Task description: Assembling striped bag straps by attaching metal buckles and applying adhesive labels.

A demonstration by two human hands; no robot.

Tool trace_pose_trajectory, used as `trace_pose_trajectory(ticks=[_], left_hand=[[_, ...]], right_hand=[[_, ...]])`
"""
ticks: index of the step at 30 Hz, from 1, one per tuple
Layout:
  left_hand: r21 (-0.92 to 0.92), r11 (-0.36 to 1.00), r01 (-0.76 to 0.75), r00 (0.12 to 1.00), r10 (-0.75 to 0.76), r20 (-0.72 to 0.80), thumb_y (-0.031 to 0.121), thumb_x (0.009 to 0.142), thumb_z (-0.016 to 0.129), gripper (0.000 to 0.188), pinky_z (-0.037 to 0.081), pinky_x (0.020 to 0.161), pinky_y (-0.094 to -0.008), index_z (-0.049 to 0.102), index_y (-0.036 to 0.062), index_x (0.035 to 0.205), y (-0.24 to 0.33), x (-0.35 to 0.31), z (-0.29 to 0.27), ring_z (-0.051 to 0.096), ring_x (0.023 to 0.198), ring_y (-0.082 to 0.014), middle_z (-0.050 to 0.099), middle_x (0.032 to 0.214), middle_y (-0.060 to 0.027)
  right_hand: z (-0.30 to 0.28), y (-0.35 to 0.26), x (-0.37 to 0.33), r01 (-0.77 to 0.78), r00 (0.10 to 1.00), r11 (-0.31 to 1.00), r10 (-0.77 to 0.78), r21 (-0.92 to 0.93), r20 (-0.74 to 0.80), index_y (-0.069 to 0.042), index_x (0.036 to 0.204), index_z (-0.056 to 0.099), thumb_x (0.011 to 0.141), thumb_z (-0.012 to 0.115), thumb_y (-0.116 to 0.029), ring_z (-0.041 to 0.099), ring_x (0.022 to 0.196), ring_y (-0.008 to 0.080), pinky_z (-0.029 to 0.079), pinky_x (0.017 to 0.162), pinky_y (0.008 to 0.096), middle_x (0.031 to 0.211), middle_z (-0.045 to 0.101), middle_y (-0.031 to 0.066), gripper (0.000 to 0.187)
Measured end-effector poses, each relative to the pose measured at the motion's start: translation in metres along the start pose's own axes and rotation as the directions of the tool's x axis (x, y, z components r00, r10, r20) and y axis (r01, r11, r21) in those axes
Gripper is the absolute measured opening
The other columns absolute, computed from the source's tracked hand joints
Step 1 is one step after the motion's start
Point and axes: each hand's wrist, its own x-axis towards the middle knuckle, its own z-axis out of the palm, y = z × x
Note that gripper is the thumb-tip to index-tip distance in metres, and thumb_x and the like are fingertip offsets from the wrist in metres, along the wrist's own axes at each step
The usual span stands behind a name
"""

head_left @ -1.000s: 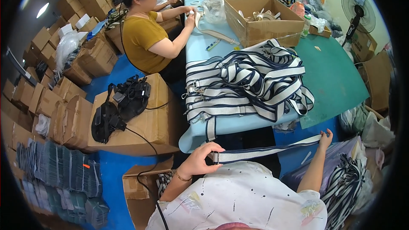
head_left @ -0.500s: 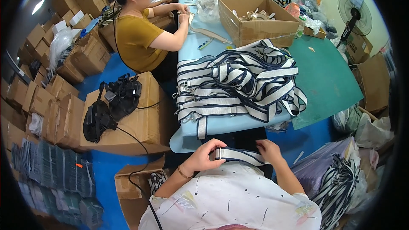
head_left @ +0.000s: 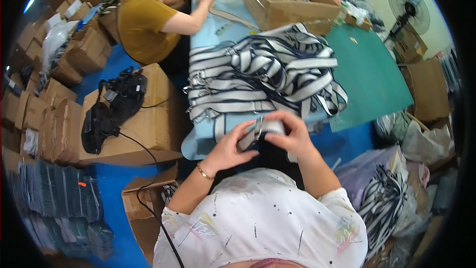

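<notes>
My left hand (head_left: 229, 150) and my right hand (head_left: 293, 138) meet in front of my chest, near the table's front edge. Between them is a white and navy webbing strap (head_left: 274, 127) with a metal buckle (head_left: 259, 128). My right fingers and thumb pinch the strap beside the buckle. On the other side, my left fingers and thumb close around it. Just beyond my hands, a heap of similar striped straps (head_left: 310, 63) lies on the light blue table (head_left: 198, 145), with metal clips along its left side.
An open cardboard box (head_left: 282, 16) stands behind the heap, beside a green mat (head_left: 369, 77). Black gear (head_left: 116, 101) rests on a carton (head_left: 158, 134) at left; its cable runs past my left arm. Another person (head_left: 148, 25) works at far left. Bundled straps (head_left: 384, 203) lie at right.
Both hands have risen from my lap toward the table edge and come closer together with the strap. My right hand now grips beside the buckle. The whole view has shifted slightly.
</notes>
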Motion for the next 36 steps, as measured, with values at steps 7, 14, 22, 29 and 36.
trace_pose_trajectory(ticks=[7, 14, 22, 29, 36], left_hand=[[0.007, 0.985, 0.172, 0.983, -0.171, -0.062, 0.005, 0.076, 0.072, 0.042, 0.044, 0.062, -0.0186, 0.053, 0.0016, 0.113, -0.028, -0.01, -0.014, 0.052, 0.073, -0.0042, 0.059, 0.089, 0.0], [-0.01, 0.993, 0.122, 0.991, -0.122, -0.059, 0.006, 0.073, 0.075, 0.039, 0.046, 0.069, -0.0207, 0.056, 0.0007, 0.106, -0.017, -0.025, -0.021, 0.054, 0.078, -0.0058, 0.062, 0.091, -0.0015], [-0.238, 0.97, -0.051, 0.985, 0.01, -0.174, -0.001, 0.07, 0.072, 0.042, 0.046, 0.078, -0.0229, 0.053, 0.0007, 0.107, 0.025, -0.053, -0.022, 0.057, 0.088, -0.0085, 0.06, 0.098, -0.0026], [-0.377, 0.926, 0.01, 0.967, -0.105, -0.233, 0.003, 0.071, 0.074, 0.049, 0.046, 0.081, -0.0231, 0.048, 0.0007, 0.112, 0.054, -0.054, -0.009, 0.055, 0.092, -0.0096, 0.057, 0.103, -0.0039], [-0.551, 0.822, -0.144, 0.985, 0.171, -0.003, 0.012, 0.095, 0.044, 0.027, 0.049, 0.08, -0.0313, 0.053, -0.0023, 0.116, 0.032, -0.037, -0.026, 0.058, 0.097, -0.022, 0.052, 0.112, -0.0141]], right_hand=[[-0.049, 0.003, 0.007, 0.08, 0.976, 0.981, -0.042, 0.174, -0.213, -0.001, 0.119, 0.053, 0.079, 0.071, -0.006, 0.057, 0.095, 0.0115, 0.044, 0.084, 0.0231, 0.104, 0.061, 0.0051, 0.044], [-0.039, -0.012, 0.011, 0.097, 0.995, 0.875, -0.068, -0.474, 0.079, -0.004, 0.119, 0.054, 0.068, 0.08, -0.018, 0.057, 0.102, 0.0184, 0.045, 0.086, 0.029, 0.114, 0.058, 0.0069, 0.059], [-0.003, 0.011, -0.006, 0.244, 0.92, 0.657, 0.075, -0.713, 0.385, -0.012, 0.11, 0.059, 0.068, 0.077, -0.039, 0.062, 0.072, 0.0281, 0.049, 0.063, 0.0357, 0.085, 0.06, 0.0072, 0.053], [0.027, 0.015, -0.014, 0.359, 0.923, 0.596, -0.114, -0.718, 0.367, -0.011, 0.114, 0.054, 0.069, 0.075, -0.025, 0.059, 0.081, 0.0271, 0.047, 0.069, 0.0369, 0.09, 0.059, 0.0074, 0.052], [0.005, -0.045, 0.005, 0.376, 0.882, 0.876, -0.239, -0.302, 0.406, -0.005, 0.107, 0.059, 0.073, 0.07, 0.001, 0.057, 0.099, 0.0282, 0.047, 0.086, 0.0344, 0.108, 0.055, 0.0135, 0.036]])
